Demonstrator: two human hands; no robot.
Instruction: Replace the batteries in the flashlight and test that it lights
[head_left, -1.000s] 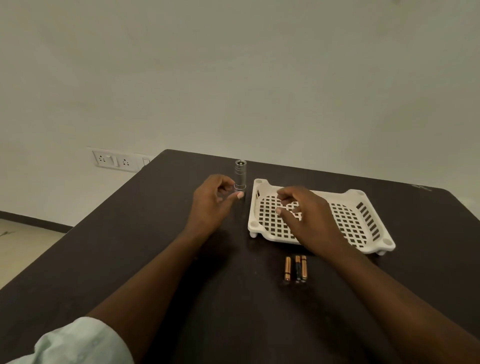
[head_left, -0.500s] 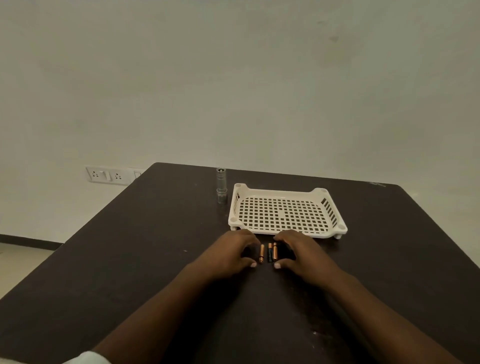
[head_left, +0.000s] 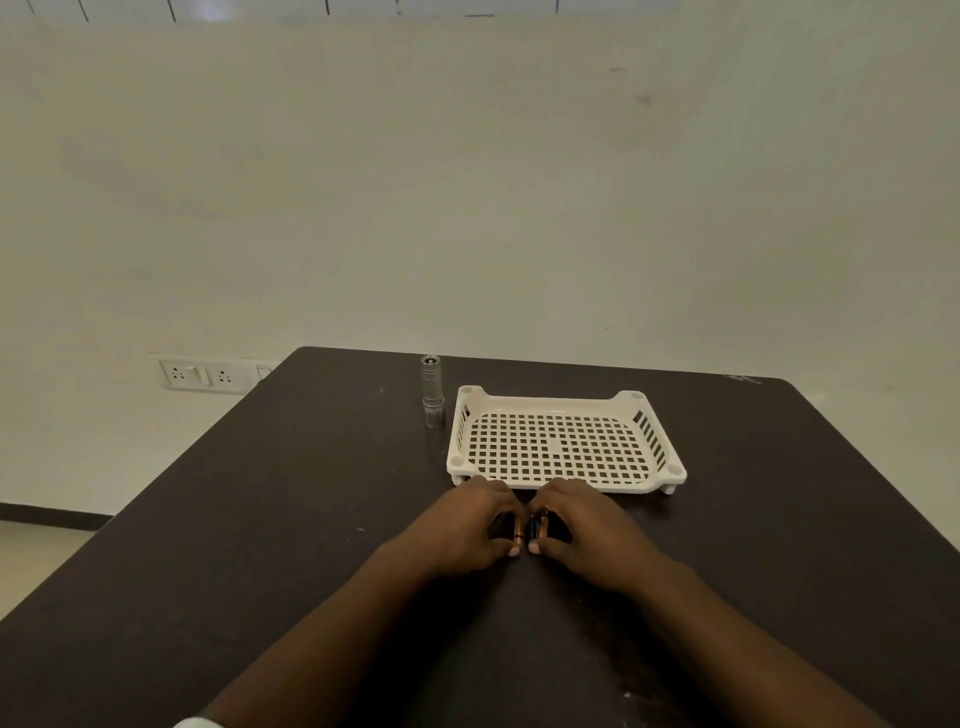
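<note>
A small silver flashlight (head_left: 431, 381) stands upright on the dark table (head_left: 260, 519), just left of the white perforated tray (head_left: 566, 402). Copper-and-black batteries (head_left: 530, 527) lie on the table in front of the tray's near edge. My left hand (head_left: 467, 525) and my right hand (head_left: 587, 527) press in on them from either side, fingers curled around the batteries and thumbs almost touching. Most of each battery is hidden by my fingers.
The tray holds nothing. A wall socket plate (head_left: 202, 373) is on the wall beyond the table's far left corner. The table's far edge runs close behind the flashlight and tray.
Both hands came back from the flashlight and tray to the batteries, then closed in on them from each side. The flashlight stays standing alone.
</note>
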